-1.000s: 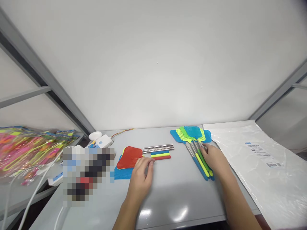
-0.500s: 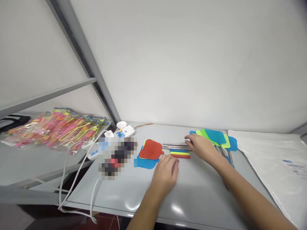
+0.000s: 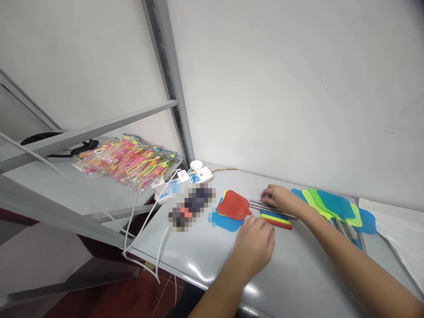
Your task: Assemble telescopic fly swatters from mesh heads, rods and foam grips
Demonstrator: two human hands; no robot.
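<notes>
My left hand (image 3: 255,242) rests low over the table with its fingers curled. Its fingertips are hidden, right by the neck of a blue fly swatter head (image 3: 227,222). On top of that lies a red fly swatter head (image 3: 233,205), with a yellow edge showing beneath. My right hand (image 3: 280,198) bends its fingers down around the thin metal rods (image 3: 261,206), thumb close to them. Just in front of the rods lie handle tubes: a yellow one (image 3: 274,219), a red one (image 3: 280,224) and a blue one.
Several blue and green fly swatters (image 3: 336,204) are piled at the right, beside a white plastic package (image 3: 394,221). Power strips (image 3: 202,175) with white cables (image 3: 132,221) and a pixelated patch are at the left. Bagged colourful goods (image 3: 132,161) lie on the neighbouring shelf.
The camera has turned left, so everything sits further right in view. My right hand's fingers have lowered and closed in on the metal rods. My left hand stays by the blue swatter head's neck.
</notes>
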